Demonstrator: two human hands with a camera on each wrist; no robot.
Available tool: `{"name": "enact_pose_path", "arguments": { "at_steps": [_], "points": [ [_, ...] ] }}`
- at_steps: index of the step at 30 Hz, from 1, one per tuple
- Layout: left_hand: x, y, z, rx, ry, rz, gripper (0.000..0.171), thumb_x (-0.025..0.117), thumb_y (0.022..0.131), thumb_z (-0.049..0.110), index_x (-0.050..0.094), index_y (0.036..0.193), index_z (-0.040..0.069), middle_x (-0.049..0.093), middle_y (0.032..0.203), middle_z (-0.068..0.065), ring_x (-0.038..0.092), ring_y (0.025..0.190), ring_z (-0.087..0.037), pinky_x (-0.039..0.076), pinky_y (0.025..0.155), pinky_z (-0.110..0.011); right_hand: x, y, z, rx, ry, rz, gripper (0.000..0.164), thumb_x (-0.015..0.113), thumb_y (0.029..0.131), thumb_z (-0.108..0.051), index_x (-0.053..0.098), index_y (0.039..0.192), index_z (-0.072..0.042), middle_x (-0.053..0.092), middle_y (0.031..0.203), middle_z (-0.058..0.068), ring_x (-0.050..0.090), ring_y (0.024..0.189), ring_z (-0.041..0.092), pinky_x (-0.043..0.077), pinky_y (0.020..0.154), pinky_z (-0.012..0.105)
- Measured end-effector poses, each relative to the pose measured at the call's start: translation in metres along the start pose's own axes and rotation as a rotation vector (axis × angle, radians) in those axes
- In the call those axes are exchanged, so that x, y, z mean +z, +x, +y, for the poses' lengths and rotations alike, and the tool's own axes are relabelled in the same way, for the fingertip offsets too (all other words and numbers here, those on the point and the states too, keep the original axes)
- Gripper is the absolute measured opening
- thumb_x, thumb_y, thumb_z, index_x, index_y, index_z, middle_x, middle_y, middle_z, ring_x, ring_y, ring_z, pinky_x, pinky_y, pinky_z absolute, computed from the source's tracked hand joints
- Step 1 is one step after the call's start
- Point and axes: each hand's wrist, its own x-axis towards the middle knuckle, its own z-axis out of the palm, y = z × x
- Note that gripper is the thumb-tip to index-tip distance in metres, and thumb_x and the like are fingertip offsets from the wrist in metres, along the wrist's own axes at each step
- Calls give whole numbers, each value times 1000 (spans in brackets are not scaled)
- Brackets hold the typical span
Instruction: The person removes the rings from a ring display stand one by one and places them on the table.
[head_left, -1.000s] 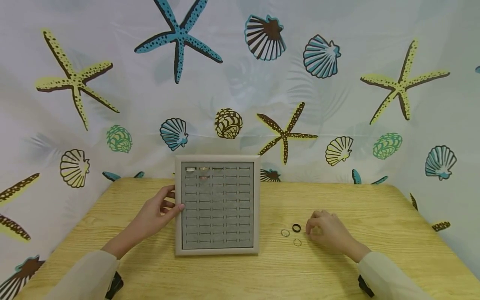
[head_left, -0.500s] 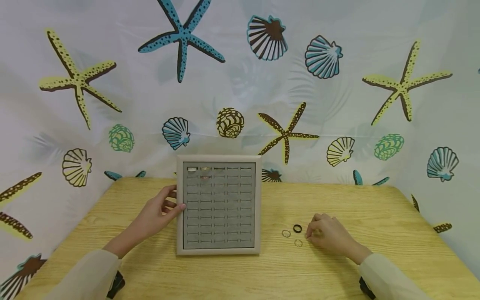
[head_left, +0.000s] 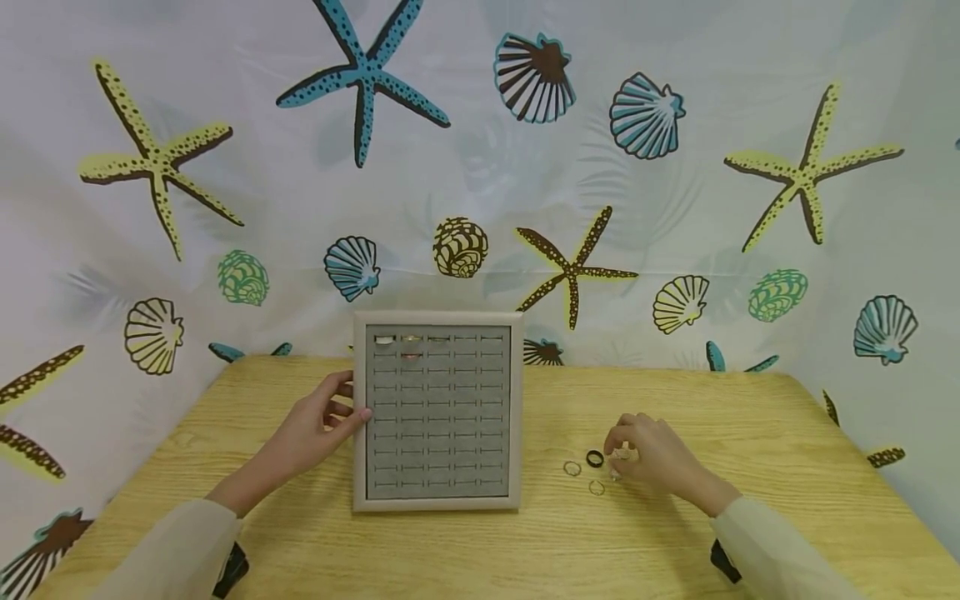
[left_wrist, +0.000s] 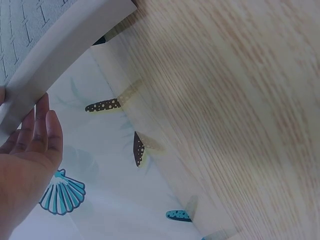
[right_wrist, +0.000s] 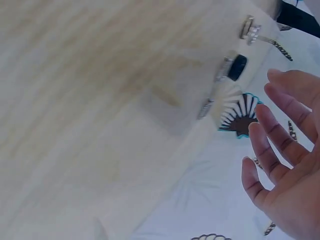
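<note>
A ring display board [head_left: 438, 417] with a pale frame and grey slotted insert stands on the table in the head view. My left hand [head_left: 318, 429] grips its left edge, thumb in front and fingers behind. In the left wrist view, the left hand [left_wrist: 32, 157] holds the pale frame [left_wrist: 65, 52]. My right hand [head_left: 660, 454] hovers over loose rings, fingers relaxed and apart. Beside it lie a black ring [head_left: 595, 458] and thin silver rings. The right wrist view shows the right hand [right_wrist: 290, 145] apart from the black ring [right_wrist: 238, 68] and the silver ring [right_wrist: 205, 108].
Several rings sit in the board's upper slots, including a silver ring [head_left: 384, 340] and a reddish ring [head_left: 411, 356]. The wooden table [head_left: 555, 550] meets a cloth [head_left: 480, 167] printed with shells and starfish behind and at the sides.
My right hand has lifted slightly and its fingers have spread, uncovering small rings beneath it. The left hand and the board keep their place.
</note>
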Motion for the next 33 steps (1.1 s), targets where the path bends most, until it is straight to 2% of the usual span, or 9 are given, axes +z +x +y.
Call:
{"name": "enact_pose_path", "arguments": {
  "at_steps": [9, 19, 27, 33],
  "points": [
    [0, 0, 0, -3, -5, 3, 55, 58, 90, 25, 34, 135, 3, 55, 114, -17, 63, 90, -22, 51, 74, -32, -17, 26, -21, -65, -61, 98, 14, 74, 76, -20, 65, 87, -18, 60, 87, -2, 52, 78, 15, 38, 65, 28],
    [0, 0, -1, 2, 4, 10, 54, 58, 90, 24, 34, 135, 4, 55, 113, -16, 63, 90, -21, 50, 73, -27, -40, 54, -49, -199, -70, 240, 17, 73, 76, -18, 66, 91, -15, 60, 85, -2, 52, 77, 13, 43, 67, 29],
    [1, 0, -2, 5, 2, 6, 55, 57, 90, 24, 33, 136, 5, 55, 114, -16, 62, 90, -20, 50, 73, -26, -53, 72, -76, -263, -82, 287, 17, 73, 77, -19, 65, 91, -15, 61, 86, -2, 52, 79, 14, 41, 69, 32],
    [1, -1, -1, 4, 3, 6, 54, 57, 91, 24, 34, 135, 4, 55, 114, -16, 63, 90, -22, 51, 74, -29, -57, 86, -96, -301, -89, 313, 14, 71, 78, -18, 67, 91, -14, 62, 85, -2, 52, 81, 15, 41, 70, 33]
  ]
}}
